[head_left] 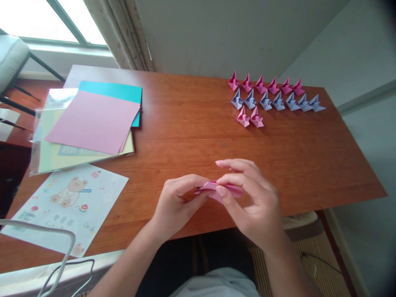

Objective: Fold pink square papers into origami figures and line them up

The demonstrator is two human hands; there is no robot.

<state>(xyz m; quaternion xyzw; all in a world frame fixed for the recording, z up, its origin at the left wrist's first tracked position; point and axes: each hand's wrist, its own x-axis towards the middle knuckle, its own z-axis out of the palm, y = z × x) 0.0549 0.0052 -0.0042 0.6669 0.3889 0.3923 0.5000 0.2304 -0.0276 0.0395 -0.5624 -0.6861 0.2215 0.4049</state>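
Left hand (175, 203) and right hand (258, 204) pinch a folded pink paper (234, 190) between thumbs and fingers (another right finger is lifted clear), above the near side of a wooden table (179, 128). Toward its far right stand three rows of small paper figures (265, 101): magenta, lavender, pale pink. Flat coloured sheets (93, 121) lie stacked at the left.

- Patterned curtain (126, 33) hangs beside window (46, 18)
- Padded chair (14, 60) stands far left
- Bear-printed sheet (69, 206) lies on wooden table (179, 119)
- Pale cable (37, 225) bends at lower left
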